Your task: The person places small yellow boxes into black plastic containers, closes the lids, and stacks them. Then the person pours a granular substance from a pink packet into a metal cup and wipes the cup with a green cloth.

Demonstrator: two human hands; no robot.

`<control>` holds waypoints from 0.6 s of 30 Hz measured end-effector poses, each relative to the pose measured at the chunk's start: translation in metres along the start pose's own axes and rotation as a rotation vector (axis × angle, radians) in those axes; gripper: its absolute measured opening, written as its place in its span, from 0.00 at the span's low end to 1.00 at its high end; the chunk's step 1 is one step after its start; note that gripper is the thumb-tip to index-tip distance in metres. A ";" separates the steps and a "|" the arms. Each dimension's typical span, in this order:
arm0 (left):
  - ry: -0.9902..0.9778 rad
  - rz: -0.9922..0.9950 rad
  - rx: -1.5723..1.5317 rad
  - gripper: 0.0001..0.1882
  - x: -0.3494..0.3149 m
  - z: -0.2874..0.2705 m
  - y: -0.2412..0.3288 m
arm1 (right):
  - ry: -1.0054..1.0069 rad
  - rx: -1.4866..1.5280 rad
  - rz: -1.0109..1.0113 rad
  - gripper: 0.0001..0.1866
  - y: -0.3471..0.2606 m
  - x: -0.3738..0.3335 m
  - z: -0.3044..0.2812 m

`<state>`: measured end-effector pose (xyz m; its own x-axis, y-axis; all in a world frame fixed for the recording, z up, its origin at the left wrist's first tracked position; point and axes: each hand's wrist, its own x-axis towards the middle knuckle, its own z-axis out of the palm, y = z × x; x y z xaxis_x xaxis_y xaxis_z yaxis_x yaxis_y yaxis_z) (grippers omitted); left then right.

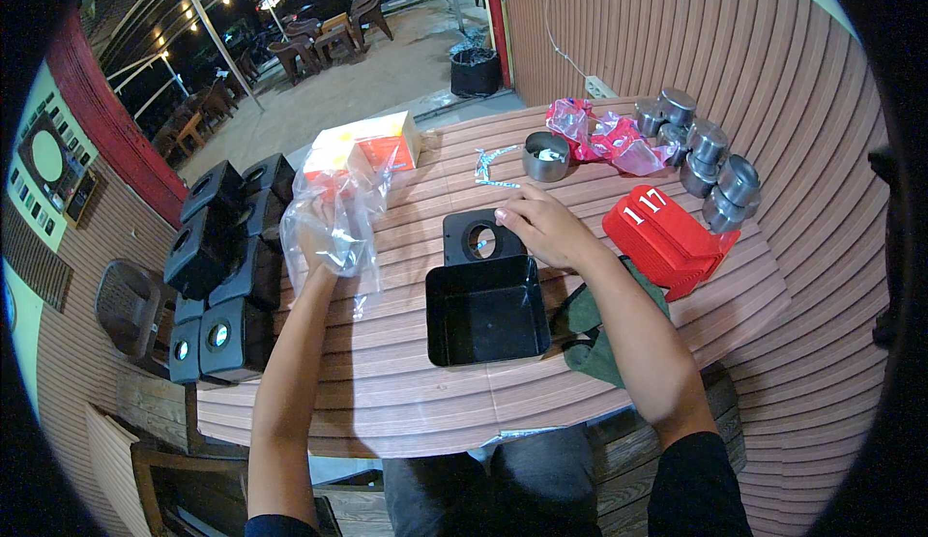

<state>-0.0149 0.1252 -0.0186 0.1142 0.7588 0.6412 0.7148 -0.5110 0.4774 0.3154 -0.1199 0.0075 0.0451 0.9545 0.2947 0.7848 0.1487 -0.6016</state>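
An open black square box [487,312] stands in front of me. Beyond its far side is a black lid [464,231] with a round hole, its near edge meeting the box. My right hand [549,228] grips the lid's far right corner, thumb and fingers closed at the edge. My left hand [324,237] reaches into a clear plastic bag [333,213], and the film blurs its fingers. Just past that hand, an orange and white tissue pack [338,162] shows through the bag, beside another orange and white pack [387,141].
Several black boxes [232,276] are stacked at the left. A metal cup [546,157], a torn pink wrapper [619,141] and several metal cups [706,145] sit far right. Nearer lie a red holder [667,237] and green cloth [594,344]. Paper strips [495,165] lie beyond the lid.
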 end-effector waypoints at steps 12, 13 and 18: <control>0.012 0.203 -0.082 0.35 0.045 0.027 -0.014 | -0.025 0.006 0.016 0.27 0.001 0.001 -0.002; 0.004 0.176 -0.086 0.37 0.048 0.029 -0.014 | -0.025 0.004 0.007 0.27 0.001 0.001 -0.002; 0.135 0.106 -0.112 0.39 0.049 0.037 0.002 | -0.028 -0.033 0.024 0.27 0.003 0.000 -0.002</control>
<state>0.0178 0.1764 -0.0087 0.0860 0.6416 0.7622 0.6213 -0.6326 0.4624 0.3184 -0.1201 0.0069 0.0470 0.9646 0.2596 0.8036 0.1179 -0.5834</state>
